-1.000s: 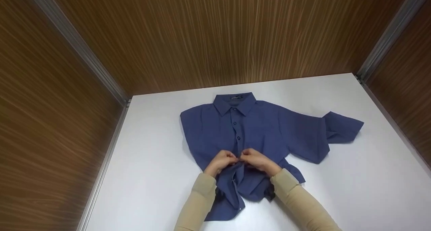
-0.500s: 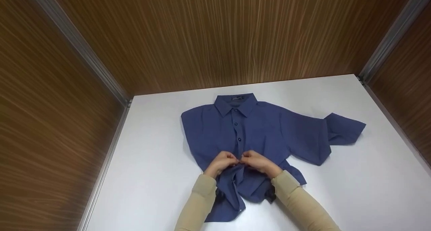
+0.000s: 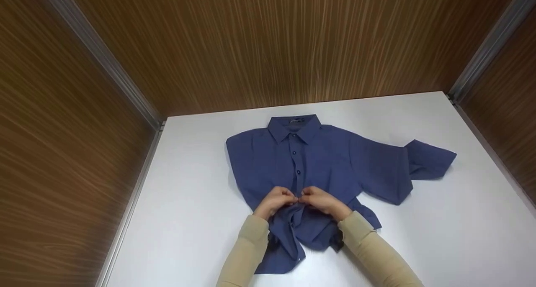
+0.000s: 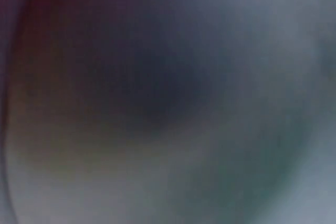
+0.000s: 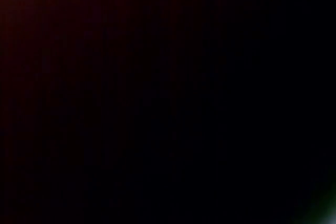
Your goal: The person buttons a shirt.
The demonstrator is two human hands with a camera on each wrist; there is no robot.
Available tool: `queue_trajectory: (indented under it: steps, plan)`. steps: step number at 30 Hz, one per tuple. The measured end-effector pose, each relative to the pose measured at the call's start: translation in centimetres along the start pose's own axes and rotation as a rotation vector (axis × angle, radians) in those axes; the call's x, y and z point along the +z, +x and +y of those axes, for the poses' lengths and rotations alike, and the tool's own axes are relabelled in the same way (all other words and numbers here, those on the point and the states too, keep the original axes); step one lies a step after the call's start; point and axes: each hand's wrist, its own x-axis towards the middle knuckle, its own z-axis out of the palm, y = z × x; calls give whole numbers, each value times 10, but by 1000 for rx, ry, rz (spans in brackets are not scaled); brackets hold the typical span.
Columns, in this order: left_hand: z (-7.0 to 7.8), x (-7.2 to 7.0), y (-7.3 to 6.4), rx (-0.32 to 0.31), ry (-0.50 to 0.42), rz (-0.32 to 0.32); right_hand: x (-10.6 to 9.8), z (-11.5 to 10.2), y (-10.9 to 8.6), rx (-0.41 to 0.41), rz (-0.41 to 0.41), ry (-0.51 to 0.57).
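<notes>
A dark blue collared shirt (image 3: 326,153) lies front side up, its collar (image 3: 295,129) toward the back wall. Small dark buttons run down the upper placket. At mid-front my left hand (image 3: 276,200) pinches the placket edge, and my right hand (image 3: 320,200) pinches it from the other side, the fingertips of both nearly meeting. Whatever small part sits between those fingertips is hidden. Below the hands the two front panels bunch up and spread apart. The left wrist view is a blur and the right wrist view almost black.
The shirt rests on a white table (image 3: 188,174). A wood-grain panel (image 3: 268,48) stands behind it, with more panels at both sides joined by metal corner posts. One sleeve (image 3: 429,159) stretches to the right with its end folded; the other sleeve is not visible.
Both hands stay at the same spot on the placket, with only tiny finger movement. The head view has shifted very slightly.
</notes>
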Motion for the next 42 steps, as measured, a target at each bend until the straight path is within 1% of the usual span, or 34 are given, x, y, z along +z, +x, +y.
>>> queue_trajectory:
  steps: [5,11,14,17,19,23,27,34,38,39,40,41,42]
  plan:
    - [2,2,-1,-17,55,20,-1,1,0,12,-9,42]
    - [4,5,-1,6,100,53,-2,1,1,14,1,57]
    - [4,6,-1,7,117,62,-2,2,1,51,23,94]
    - [3,6,-1,4,116,64,-2,2,0,99,45,158]
    - [2,5,-1,14,112,62,-2,2,-1,110,40,179]
    - [2,4,-1,31,102,51,-4,3,-1,78,-4,156]
    - [3,4,-2,26,87,51,-5,4,-1,41,-33,135]
    - [4,3,-4,30,62,49,-4,5,0,24,-22,119]
    - [4,2,-5,35,64,49,-1,-3,-4,17,-19,101]
    - [-3,1,-1,56,60,43,0,-6,-6,13,-21,97]
    - [-3,1,0,45,67,47,1,-9,-8,6,-23,93]
    - [-15,-1,8,51,68,43,1,-9,-8,6,-24,88]
    - [-25,-3,14,72,62,33,1,-9,-7,6,-24,86]
